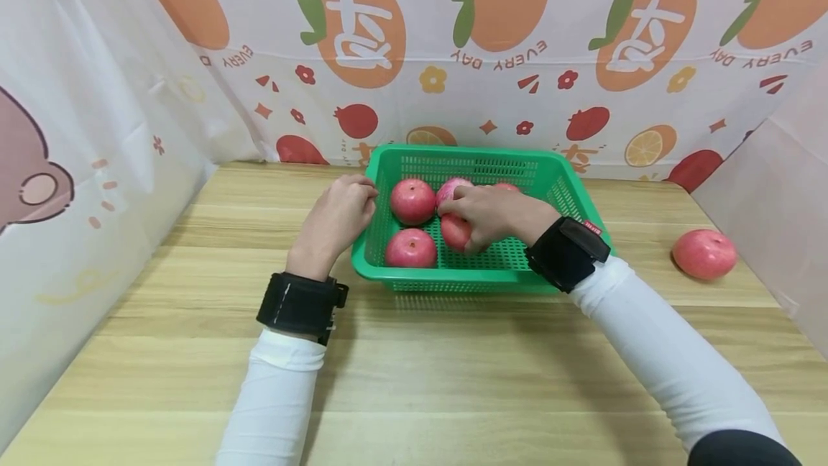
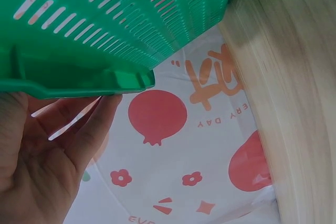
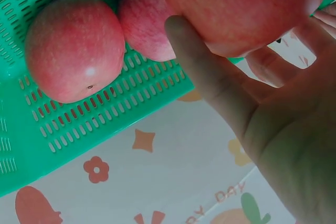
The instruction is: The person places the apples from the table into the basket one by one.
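Observation:
A green plastic basket with slotted walls stands on the table and holds several red apples. My left hand grips its left rim; in the left wrist view the fingertips press under the rim. Inside the basket, my right hand holds an apple, its thumb and fingers around the sides, as the right wrist view shows of that apple. Left of it sit one apple towards the back and another apple at the front. Beyond the hand, more apples are partly hidden.
A single apple lies outside the basket, near the table's right edge. A printed fruit-pattern sheet hangs behind the wooden table, and pale sheets stand at both sides.

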{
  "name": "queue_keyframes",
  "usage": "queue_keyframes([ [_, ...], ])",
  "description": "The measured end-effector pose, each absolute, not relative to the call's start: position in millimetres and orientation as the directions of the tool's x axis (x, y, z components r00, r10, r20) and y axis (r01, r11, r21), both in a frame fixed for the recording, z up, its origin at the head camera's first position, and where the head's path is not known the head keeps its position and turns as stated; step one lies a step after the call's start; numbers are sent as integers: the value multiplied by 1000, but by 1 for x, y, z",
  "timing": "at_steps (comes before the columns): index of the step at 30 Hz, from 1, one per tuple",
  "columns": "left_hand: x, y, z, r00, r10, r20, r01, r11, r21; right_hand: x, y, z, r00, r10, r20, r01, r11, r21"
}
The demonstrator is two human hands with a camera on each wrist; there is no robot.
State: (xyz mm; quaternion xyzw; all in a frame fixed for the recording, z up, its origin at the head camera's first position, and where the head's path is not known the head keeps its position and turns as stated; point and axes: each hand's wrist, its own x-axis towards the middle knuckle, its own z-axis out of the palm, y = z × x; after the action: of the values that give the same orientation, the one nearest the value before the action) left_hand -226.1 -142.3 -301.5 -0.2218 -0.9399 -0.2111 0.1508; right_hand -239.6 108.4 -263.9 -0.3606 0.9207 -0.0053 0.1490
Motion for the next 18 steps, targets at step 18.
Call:
queue_keyframes([
  [18, -227, -142, -302, -853, 356, 381, 485, 810, 328, -240, 99, -268, -668, -623, -407, -641, 760, -111],
])
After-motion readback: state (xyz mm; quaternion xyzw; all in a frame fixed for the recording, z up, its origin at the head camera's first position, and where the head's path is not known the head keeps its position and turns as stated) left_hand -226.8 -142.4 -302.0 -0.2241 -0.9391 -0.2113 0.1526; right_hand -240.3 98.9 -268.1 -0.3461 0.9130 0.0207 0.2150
